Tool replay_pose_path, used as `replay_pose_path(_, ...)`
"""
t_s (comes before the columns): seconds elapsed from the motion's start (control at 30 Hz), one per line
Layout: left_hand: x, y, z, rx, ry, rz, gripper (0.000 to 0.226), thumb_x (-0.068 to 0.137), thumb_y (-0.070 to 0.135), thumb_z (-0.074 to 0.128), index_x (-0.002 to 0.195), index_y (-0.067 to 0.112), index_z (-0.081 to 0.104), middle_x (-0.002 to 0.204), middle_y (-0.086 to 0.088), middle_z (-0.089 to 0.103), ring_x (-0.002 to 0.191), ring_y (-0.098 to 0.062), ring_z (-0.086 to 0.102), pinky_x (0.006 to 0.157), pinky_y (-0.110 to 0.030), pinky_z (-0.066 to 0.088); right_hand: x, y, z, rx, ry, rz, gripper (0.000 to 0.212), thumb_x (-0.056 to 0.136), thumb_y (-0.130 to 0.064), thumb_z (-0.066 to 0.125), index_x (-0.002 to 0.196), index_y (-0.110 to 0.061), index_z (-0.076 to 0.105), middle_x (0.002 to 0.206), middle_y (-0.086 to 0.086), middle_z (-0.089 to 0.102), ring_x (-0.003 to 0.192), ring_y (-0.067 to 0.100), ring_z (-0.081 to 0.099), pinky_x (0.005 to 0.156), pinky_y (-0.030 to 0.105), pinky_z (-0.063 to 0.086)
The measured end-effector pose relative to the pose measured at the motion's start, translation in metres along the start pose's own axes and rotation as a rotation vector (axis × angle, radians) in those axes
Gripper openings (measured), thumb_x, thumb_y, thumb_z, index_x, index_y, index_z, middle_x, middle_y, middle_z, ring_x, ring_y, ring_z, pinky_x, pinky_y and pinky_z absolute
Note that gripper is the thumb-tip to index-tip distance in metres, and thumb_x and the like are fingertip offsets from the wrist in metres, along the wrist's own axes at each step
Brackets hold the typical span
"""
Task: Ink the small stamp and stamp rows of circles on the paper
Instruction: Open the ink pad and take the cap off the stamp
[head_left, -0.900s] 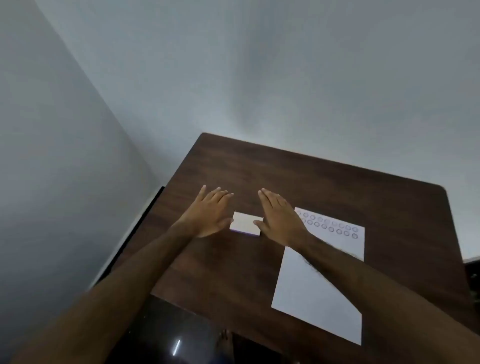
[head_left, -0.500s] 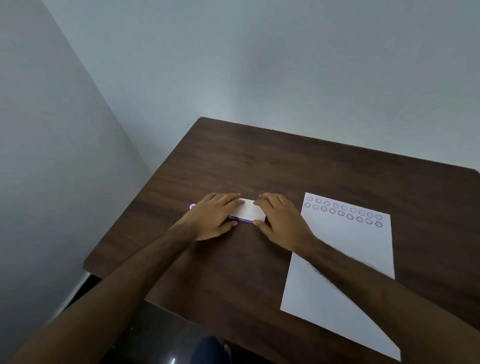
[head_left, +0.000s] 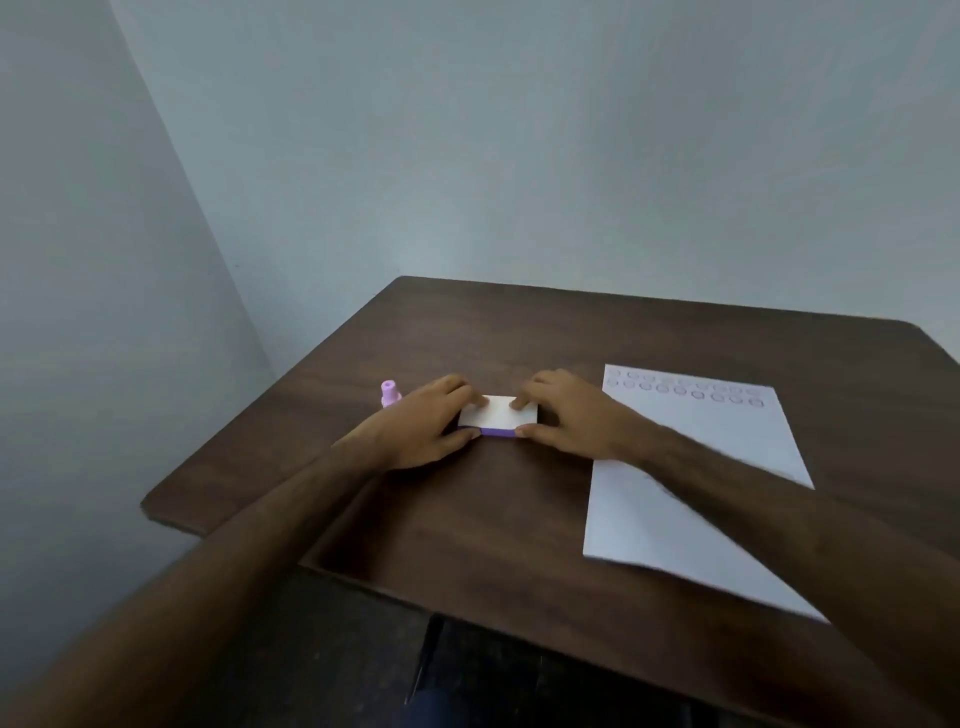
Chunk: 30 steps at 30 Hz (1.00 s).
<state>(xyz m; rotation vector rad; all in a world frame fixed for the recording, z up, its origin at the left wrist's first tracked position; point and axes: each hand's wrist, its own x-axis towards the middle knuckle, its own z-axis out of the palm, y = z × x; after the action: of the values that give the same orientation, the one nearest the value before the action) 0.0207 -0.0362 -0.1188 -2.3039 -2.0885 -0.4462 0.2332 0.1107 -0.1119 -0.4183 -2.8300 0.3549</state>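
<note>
While both hands clamp the white-lidded purple ink pad (head_left: 497, 415) mid-counter (head_left: 519, 519), left hand (head_left: 421, 431) at nine o'clock, right hand (head_left: 566, 415) at three, pink stamp (head_left: 389, 394) upright behind left fingers, paper (head_left: 691, 467) with two circle rows at three o'clock.

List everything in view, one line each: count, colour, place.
table: one, dark brown wood, fills the lower frame.
paper: one, white, right side of table, two rows of stamped circles along its far edge.
ink pad: one, white lid over purple base, centre of table, lid closed.
stamp: one, pink, upright, just beyond the left hand.
walls: two, grey-blue, behind and left.
left hand: one, fingers on the pad's left end.
right hand: one, fingers on the pad's right end.
</note>
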Motion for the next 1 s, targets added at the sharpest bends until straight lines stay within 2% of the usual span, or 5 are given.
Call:
replay_pose_path(0.33,-0.088,0.054,-0.008,-0.202,0.054,-0.009,0.043,0.09,0.035,0.069,0.128,0.017,0.057,0.123,0.003,0.057,0.112,-0.009,0.052,0.097,-0.027,0.044,-0.08,-0.087,0.003,0.052,0.01,0.015,0.038,0.089,-0.042,0.067,0.119,-0.02,0.064,0.117,0.001,0.061,0.106,0.016,0.054,0.091,0.032,0.047)
replay_pose_path(0.47,-0.101,0.058,-0.008,-0.386,0.088,-0.082,0.059,0.082,0.034,0.079,0.133,0.019,0.054,0.128,0.008,0.06,0.114,0.001,0.055,0.092,-0.009,0.041,-0.09,-0.1,-0.003,0.125,0.017,0.026,0.037,0.086,-0.035,0.073,0.116,-0.014,0.068,0.114,0.005,0.066,0.104,0.019,0.059,0.091,0.038,0.049)
replay_pose_path(0.7,-0.1,0.048,-0.001,-0.54,0.077,-0.187,0.08,0.074,0.045,0.083,0.142,0.034,0.043,0.121,0.014,0.061,0.113,0.004,0.057,0.092,-0.012,0.044,-0.074,-0.096,-0.032,0.2,-0.126,0.059,0.027,0.097,-0.034,0.059,0.114,-0.018,0.072,0.112,-0.003,0.074,0.102,0.01,0.065,0.09,0.027,0.049)
replay_pose_path(0.87,-0.089,0.044,-0.005,-0.497,0.129,-0.199,0.038,0.092,0.05,0.061,0.121,0.027,0.057,0.11,0.016,0.062,0.101,0.005,0.059,0.078,-0.012,0.048,-0.049,-0.087,-0.041,0.163,-0.11,0.091,0.035,0.102,-0.03,0.05,0.069,-0.028,0.06,0.066,-0.009,0.057,0.061,0.005,0.048,0.059,0.021,0.035)
replay_pose_path(1.0,-0.076,0.034,-0.008,-0.411,0.246,-0.216,0.009,0.099,0.029,0.057,0.105,0.023,0.061,0.099,0.007,0.065,0.085,0.003,0.061,0.069,-0.007,0.043,-0.028,-0.082,-0.039,0.203,-0.111,0.149,0.032,0.103,-0.025,0.048,0.073,-0.032,0.056,0.076,-0.015,0.06,0.067,0.003,0.057,0.059,0.017,0.04)
